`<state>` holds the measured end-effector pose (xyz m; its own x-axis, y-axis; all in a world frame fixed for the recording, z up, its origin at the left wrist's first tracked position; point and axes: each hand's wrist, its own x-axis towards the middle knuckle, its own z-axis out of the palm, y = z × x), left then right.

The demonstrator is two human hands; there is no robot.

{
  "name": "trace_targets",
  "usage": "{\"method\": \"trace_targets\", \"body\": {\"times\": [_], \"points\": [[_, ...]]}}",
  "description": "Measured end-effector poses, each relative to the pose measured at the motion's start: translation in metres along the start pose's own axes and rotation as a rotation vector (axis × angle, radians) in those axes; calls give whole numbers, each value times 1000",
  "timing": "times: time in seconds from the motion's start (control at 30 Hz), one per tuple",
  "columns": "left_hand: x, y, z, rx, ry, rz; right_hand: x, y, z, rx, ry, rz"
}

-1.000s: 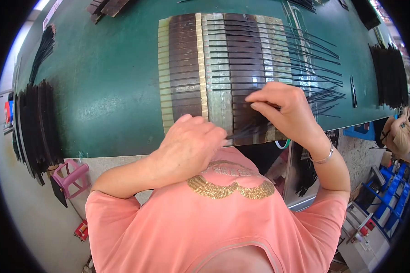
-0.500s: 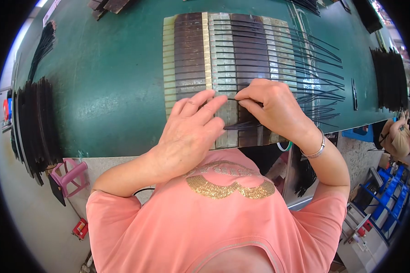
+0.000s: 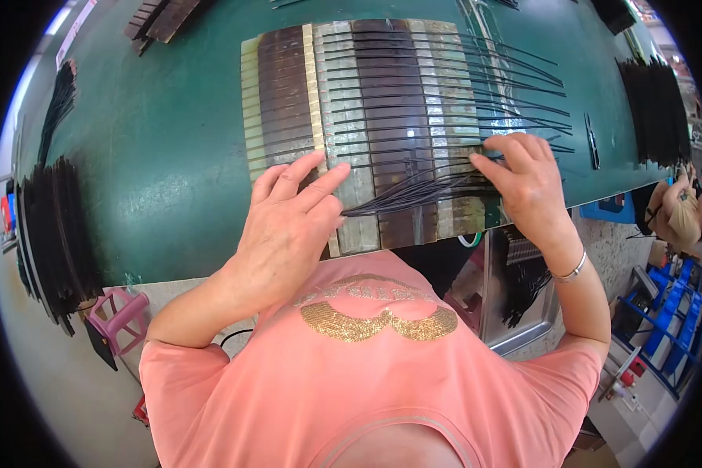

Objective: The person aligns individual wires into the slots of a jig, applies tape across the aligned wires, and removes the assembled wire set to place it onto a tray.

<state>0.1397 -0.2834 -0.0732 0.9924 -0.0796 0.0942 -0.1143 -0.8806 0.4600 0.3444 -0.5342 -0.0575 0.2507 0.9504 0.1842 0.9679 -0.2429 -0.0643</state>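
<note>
By the bench's (image 3: pixel 164 234) near edge, our thin black wires (image 3: pixel 413 193) seem light, springy, best pinched near one end; whether our spread left hand (image 3: pixel 285 230) or curled right hand (image 3: pixel 526 183) grips any, we cannot tell.

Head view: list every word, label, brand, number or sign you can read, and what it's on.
No legible text.
Pink shirt: glittery lettering-like marks on the chest, upside down and too blurred to read.
Pale strip at the far left: possible small marks, too small to read.
Slotted board: no lettering seen.
</note>
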Motion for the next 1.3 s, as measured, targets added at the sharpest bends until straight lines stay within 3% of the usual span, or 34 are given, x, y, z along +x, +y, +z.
{"method": "trace_targets", "body": {"times": [0.03, 0.1, 0.2, 0.23, 0.3, 0.43, 0.5, 0.57, 0.7, 0.77, 0.83, 0.93, 1.03, 1.17, 1.3], "points": [[1, 2, -2, -5, 19, 7, -2, 1, -3, -38, 14, 5], [5, 8, -8, -15, 50, 29, 4, -19, -4, 256, 50, 40], [7, 20, -28, -162, -126, -64, 29, -55, 1, 525, 64, -64], [8, 23, -31, -181, -86, -46, 32, -60, 6, 543, 56, -97], [11, 25, -35, -218, -9, -8, 29, -52, 6, 423, 32, -52], [17, 25, -14, -261, -24, -114, -21, 15, -27, 180, -97, 187], [24, 24, 7, -235, -68, -153, -55, 55, -42, -25, -203, 426], [28, 23, 16, -191, -103, -169, -74, 70, -51, -361, -289, 516], [27, 25, 19, -158, -120, -196, -39, 14, -43, 51, 36, 360], [27, 26, 18, -153, -121, -190, -12, -23, -20, 334, 126, 160], [26, 28, 17, -157, -114, -188, 13, -52, 9, 492, 169, 21], [21, 28, 14, -189, -82, -211, 24, -57, 34, 485, 116, -40], [12, 24, 14, -243, 16, -170, 26, -52, 31, 596, 110, 24], [10, 22, 12, -252, -22, -155, 29, -50, 20, 808, 124, 211], [7, 20, 15, -226, 42, -96, 40, -44, 7, 775, -67, 349]]}}
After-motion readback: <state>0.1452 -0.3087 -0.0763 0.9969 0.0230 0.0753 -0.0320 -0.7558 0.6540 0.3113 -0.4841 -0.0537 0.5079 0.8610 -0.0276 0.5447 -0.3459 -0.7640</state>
